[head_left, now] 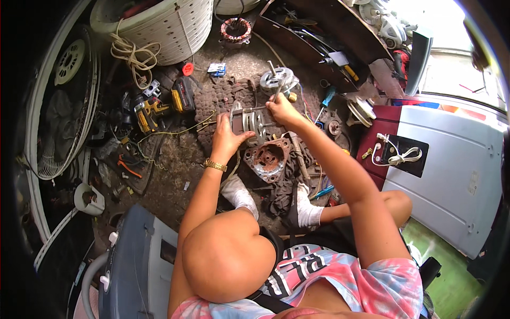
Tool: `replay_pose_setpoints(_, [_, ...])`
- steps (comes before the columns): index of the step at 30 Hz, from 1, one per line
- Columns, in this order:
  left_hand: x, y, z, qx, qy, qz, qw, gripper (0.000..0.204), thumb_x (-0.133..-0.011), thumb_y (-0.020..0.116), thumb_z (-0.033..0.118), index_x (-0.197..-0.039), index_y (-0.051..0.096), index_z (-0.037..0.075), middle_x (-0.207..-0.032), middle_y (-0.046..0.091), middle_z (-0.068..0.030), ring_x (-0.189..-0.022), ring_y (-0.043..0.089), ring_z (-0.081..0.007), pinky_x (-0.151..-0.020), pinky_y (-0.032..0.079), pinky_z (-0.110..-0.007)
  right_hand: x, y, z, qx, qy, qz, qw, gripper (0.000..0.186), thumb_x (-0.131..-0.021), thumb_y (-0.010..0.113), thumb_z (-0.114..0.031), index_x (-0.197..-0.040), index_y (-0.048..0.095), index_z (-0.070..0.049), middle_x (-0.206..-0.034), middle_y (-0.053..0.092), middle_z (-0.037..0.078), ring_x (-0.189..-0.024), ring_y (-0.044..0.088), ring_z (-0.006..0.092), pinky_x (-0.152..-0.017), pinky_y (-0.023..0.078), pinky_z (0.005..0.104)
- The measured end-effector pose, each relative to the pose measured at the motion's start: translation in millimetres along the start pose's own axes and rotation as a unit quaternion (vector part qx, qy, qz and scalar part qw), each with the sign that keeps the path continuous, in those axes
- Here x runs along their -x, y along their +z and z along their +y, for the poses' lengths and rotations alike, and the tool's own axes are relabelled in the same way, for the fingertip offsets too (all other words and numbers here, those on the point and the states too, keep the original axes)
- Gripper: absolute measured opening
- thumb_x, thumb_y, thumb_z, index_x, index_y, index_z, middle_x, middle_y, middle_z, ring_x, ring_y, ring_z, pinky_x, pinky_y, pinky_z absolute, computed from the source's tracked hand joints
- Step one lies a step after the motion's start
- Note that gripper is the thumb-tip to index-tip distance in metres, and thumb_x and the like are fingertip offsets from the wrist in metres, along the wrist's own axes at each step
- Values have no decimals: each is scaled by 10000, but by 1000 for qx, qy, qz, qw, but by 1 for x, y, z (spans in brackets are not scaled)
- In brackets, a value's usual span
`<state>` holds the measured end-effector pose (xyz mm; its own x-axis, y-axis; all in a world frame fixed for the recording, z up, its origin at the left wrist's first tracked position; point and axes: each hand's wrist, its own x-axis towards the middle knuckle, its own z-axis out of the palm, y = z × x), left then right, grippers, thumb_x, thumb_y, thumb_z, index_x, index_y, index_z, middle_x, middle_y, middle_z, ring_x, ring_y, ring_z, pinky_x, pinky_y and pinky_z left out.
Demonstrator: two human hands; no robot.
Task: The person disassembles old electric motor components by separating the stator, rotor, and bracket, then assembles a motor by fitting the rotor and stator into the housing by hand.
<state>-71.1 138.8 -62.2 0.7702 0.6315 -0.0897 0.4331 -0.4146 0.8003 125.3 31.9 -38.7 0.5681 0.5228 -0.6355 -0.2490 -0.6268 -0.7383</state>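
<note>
My left hand (pixel 226 139), with a gold bracelet at the wrist, presses on a grey metal motor core (pixel 251 121) that lies on a dark knitted mat (pixel 215 101) on the floor. My right hand (pixel 283 110) grips a thin tool or rod (pixel 278 91) held against the top of that motor core. Just below the core sits a rusty round motor housing (pixel 268 158). A silver motor end cap with a shaft (pixel 278 78) stands just beyond my right hand.
A white perforated tub (pixel 170 24) with rope stands at the back left, a yellow cordless drill (pixel 149 112) beside the mat, and a fan guard (pixel 58 106) at the far left. A white appliance panel (pixel 451 165) lies right. A grey-blue case (pixel 135 266) sits near left.
</note>
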Motion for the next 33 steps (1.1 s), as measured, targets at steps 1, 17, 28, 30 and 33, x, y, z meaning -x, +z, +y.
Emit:
replay_pose_setpoints(1, [3, -2, -2, -6, 5, 7, 1000, 894, -601, 932, 437, -1227, 503, -36, -1224, 553, -182, -1128, 591, -384, -931, 517, -440, 2, 2, -10, -1, 32, -15, 999, 159, -977, 594, -132, -1049, 473, -58, -694, 501, 36, -500, 446, 137, -419, 364, 340])
replay_pose_setpoints(17, [14, -17, 15, -16, 21, -103, 994, 1016, -607, 921, 278, -1428, 408, -31, -1496, 423, -183, -1288, 513, -393, -1057, 467, -434, 20, -20, -27, -332, 410, -98, 844, 197, -1070, 355, -181, -890, 391, -109, -700, 399, -4, -516, 303, 71, -395, 263, 190])
replay_pose_setpoints(28, [17, -18, 36, -36, -7, -125, 991, 1033, -617, 912, 274, -1458, 383, -6, -1501, 417, -163, -1325, 481, -383, -1077, 452, -439, 44, -28, 4, -180, 216, -33, 959, 236, -1001, 540, -168, -787, 495, -81, -657, 463, 9, -473, 400, 106, -413, 286, 282])
replay_pose_setpoints(30, [16, -17, 41, -31, 2, -130, 991, 1028, -618, 910, 282, -1456, 387, -2, -1503, 417, -153, -1314, 489, -384, -1067, 460, -441, 50, -33, 13, -175, 201, -37, 963, 242, -1002, 547, -175, -785, 493, -83, -661, 463, 5, -477, 404, 105, -414, 287, 278])
replay_pose_setpoints(33, [13, -16, 41, -62, 2, -151, 987, 1024, -620, 907, 297, -1459, 392, 14, -1506, 420, -129, -1289, 507, -385, -1046, 478, -446, 57, -33, 25, -214, 167, -34, 962, 238, -987, 599, -183, -789, 498, -99, -660, 457, -13, -497, 429, 103, -421, 303, 274])
